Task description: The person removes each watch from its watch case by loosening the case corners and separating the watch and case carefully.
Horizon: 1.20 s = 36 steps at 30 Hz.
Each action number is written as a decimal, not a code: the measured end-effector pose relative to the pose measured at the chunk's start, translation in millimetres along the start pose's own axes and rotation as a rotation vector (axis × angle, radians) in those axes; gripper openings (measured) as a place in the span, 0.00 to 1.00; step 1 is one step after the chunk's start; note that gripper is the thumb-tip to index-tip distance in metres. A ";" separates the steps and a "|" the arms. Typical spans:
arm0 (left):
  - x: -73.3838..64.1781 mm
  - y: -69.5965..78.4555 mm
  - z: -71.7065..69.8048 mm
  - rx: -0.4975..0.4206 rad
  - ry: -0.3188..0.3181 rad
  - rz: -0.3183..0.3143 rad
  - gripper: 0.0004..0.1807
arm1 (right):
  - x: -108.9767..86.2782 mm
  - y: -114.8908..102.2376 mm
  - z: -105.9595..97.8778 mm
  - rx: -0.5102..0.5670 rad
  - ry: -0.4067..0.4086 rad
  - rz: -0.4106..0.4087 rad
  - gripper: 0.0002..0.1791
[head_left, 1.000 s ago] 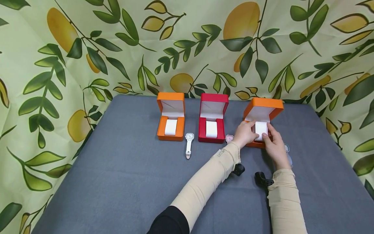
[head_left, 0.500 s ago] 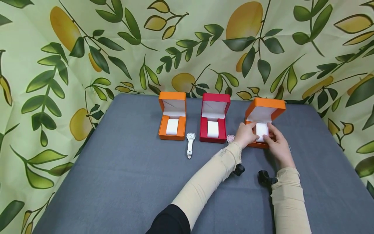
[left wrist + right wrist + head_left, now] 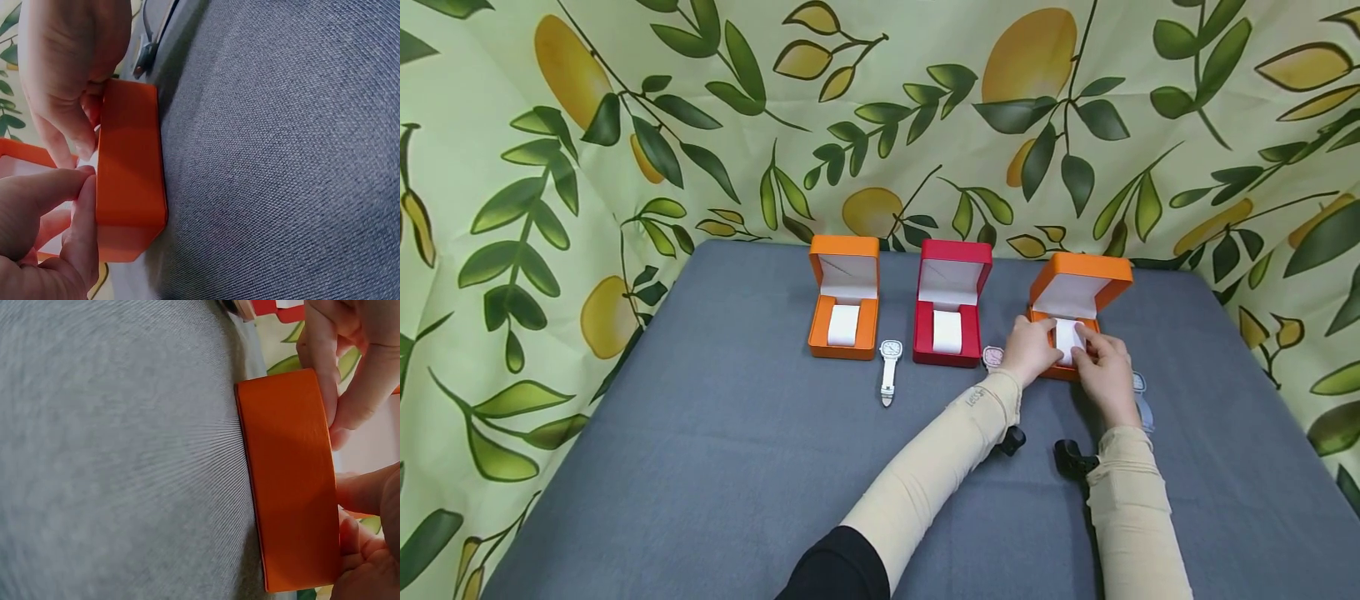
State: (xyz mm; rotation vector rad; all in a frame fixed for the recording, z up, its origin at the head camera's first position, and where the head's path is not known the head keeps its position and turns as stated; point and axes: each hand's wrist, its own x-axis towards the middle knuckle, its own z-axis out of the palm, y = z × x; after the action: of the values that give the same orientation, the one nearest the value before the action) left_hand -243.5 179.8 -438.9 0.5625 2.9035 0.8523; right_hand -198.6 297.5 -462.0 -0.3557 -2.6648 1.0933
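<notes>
Toward the right of the table, an orange watch box [image 3: 1086, 267] stands with its lid up, its front wall [image 3: 130, 156] facing the wrist cameras. In its opening sits a white watch cushion [image 3: 1067, 342]. My left hand [image 3: 1030, 348] pinches the cushion's left side between thumb and fingers, while my right hand [image 3: 1107, 375] pinches the right side. In the right wrist view the front wall [image 3: 290, 481] of the box hides most of the cushion. A pink watch [image 3: 992, 357] lies left of my left hand, partly covered. Beyond my right wrist is a pale blue watch [image 3: 1141, 400], also partly hidden.
A red watch box [image 3: 945, 358] and another orange watch box [image 3: 842, 350] stand to the left, lids up, each with a white cushion inside. Between them, slightly forward, lies a white watch [image 3: 890, 367]. A leaf-and-fruit print curtain [image 3: 880, 83] hangs behind the grey tabletop [image 3: 737, 467].
The white cushion sits slightly lower in the right orange box. My right hand has shifted a little left and down, uncovering more of the pale blue watch; my left hand stays nearly in place.
</notes>
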 end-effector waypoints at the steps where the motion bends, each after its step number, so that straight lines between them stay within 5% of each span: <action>1: 0.1 -0.2 0.1 -0.001 0.000 -0.002 0.24 | 0.3 -0.2 0.2 0.000 0.002 0.004 0.24; 15: 5.0 -1.6 1.0 0.028 -0.020 -0.005 0.22 | 3.9 -10.9 1.6 -0.130 -0.067 -0.019 0.23; 23: 6.2 -0.4 1.2 -0.008 -0.044 -0.042 0.26 | 6.6 -8.1 -4.2 -0.099 -0.133 0.010 0.25; 36: 6.2 1.4 -0.9 0.034 -0.065 -0.045 0.24 | 6.1 -6.9 -3.7 -0.050 -0.084 0.048 0.25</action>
State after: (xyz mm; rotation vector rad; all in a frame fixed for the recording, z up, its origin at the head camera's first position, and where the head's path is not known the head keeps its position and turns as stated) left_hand -249.0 182.7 -437.1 0.5149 2.8656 0.7658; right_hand -204.1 297.1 -453.8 -0.3927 -2.7751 1.0802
